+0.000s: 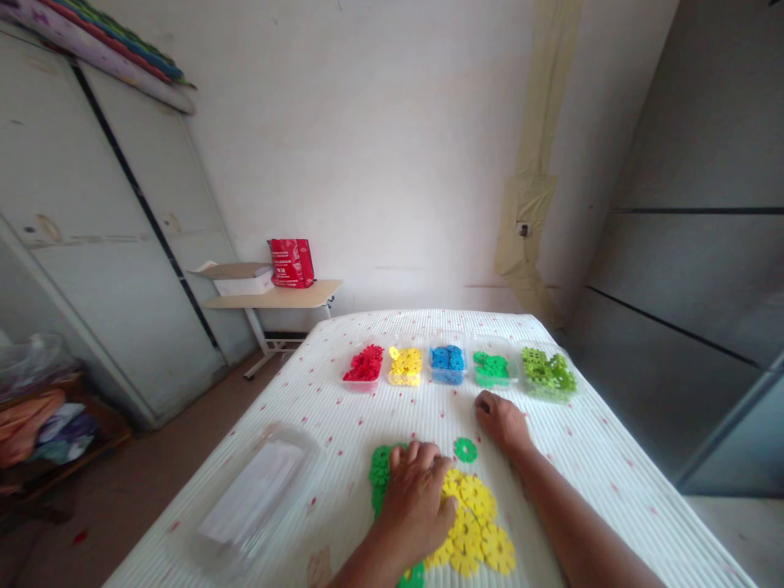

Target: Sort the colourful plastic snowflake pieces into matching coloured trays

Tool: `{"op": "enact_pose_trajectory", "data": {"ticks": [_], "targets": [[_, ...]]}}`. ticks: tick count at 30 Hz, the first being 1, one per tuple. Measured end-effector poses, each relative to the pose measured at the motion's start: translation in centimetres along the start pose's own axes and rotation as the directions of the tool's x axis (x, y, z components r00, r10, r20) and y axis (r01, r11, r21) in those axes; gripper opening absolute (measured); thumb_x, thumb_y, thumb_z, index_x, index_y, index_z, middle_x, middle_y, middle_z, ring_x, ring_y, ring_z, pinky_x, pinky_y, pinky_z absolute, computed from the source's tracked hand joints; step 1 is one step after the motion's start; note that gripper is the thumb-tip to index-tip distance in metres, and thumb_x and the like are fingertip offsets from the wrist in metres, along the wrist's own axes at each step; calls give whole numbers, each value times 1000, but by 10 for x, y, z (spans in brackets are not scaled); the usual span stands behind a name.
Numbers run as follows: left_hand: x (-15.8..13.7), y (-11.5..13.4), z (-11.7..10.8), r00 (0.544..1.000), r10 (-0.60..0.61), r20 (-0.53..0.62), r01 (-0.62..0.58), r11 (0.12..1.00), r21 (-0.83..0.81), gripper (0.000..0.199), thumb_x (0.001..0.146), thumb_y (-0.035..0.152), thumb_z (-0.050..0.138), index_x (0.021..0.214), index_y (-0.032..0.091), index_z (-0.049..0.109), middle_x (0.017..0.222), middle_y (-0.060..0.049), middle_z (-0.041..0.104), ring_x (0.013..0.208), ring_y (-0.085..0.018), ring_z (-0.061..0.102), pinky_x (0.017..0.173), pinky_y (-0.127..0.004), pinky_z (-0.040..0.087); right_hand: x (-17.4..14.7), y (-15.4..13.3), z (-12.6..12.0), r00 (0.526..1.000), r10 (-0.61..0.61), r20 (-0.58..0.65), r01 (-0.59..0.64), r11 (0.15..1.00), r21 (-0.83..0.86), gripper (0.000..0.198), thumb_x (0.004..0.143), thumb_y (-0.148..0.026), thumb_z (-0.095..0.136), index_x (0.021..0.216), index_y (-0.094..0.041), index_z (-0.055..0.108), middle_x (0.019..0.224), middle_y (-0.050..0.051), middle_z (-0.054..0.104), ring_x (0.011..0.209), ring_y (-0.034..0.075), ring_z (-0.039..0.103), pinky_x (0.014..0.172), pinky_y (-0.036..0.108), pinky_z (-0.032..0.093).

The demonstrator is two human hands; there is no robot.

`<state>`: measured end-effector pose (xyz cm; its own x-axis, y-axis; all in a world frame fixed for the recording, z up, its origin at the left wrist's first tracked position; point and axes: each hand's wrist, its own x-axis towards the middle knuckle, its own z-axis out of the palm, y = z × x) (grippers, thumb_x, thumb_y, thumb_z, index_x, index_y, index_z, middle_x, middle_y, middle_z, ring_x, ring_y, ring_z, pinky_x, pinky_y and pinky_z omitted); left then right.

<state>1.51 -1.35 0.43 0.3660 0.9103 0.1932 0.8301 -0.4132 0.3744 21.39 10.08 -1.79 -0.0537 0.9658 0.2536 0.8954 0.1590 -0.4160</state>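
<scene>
My left hand [420, 494] lies over a pile of flower-shaped plastic discs, fingers bent and slightly apart. Its fingertips touch the green discs [380, 472] at the pile's left side. Yellow discs [469, 531] are spread beside and beyond my thumb. One loose green disc [465, 449] lies apart, between my two hands. My right hand [503, 418] rests curled on the tablecloth, near the tub of green pieces [492, 369]; the inside of its fist is hidden.
Clear tubs of red [364, 365], yellow [405, 367], blue [447, 364] and light green pieces [547, 372] stand along the far side. A clear plastic container [257, 490] with a white sheet inside lies at left. Behind is a small table [294, 296] with a red bag [292, 263].
</scene>
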Motion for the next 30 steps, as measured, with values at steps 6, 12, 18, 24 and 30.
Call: {"op": "enact_pose_trajectory", "data": {"ticks": [6, 12, 18, 24, 30], "targets": [[1, -5, 2, 1000, 21, -1, -21, 999, -37, 27, 70, 26, 53, 97, 25, 55, 105, -3, 55, 102, -24, 43, 89, -43, 26, 0, 1, 1, 1000, 0, -1, 0, 1000, -5, 17, 76, -15, 44, 75, -21, 59, 77, 3, 65, 68, 15, 54, 57, 23, 27], [3, -11, 10, 994, -13, -104, 0, 992, -122, 22, 63, 14, 52, 84, 22, 52, 94, -1, 58, 97, -20, 46, 95, -40, 23, 0, 1, 1, 1000, -3, 3, 3, 1000, -6, 17, 76, -16, 43, 74, -21, 59, 78, 3, 65, 69, 15, 54, 57, 23, 28], [8, -16, 12, 979, -79, -188, 31, 969, -245, 15, 58, 9, 50, 67, 20, 53, 75, 1, 60, 83, -17, 52, 91, -36, 29, 0, 1, 0, 1000, -2, 5, 2, 1000, 0, 17, 75, -15, 44, 75, -21, 60, 78, 3, 66, 69, 15, 54, 58, 23, 28], [14, -25, -3, 955, -232, -184, 131, 887, -443, 5, 64, 15, 52, 64, 19, 54, 62, 4, 54, 64, -12, 50, 62, -23, 37, 0, 1, 1, 1000, 0, -5, 0, 1000, -3, 17, 76, -16, 44, 75, -21, 60, 76, 2, 65, 67, 14, 54, 57, 22, 28], [46, -47, -28, 931, -319, -178, 143, 766, -626, 5, 66, 14, 57, 61, 15, 55, 53, 7, 47, 51, -7, 45, 48, -19, 34, 2, 3, 3, 1000, 5, -11, -5, 1000, -3, 17, 75, -16, 43, 74, -20, 60, 76, 3, 65, 67, 14, 54, 56, 22, 27]]}}
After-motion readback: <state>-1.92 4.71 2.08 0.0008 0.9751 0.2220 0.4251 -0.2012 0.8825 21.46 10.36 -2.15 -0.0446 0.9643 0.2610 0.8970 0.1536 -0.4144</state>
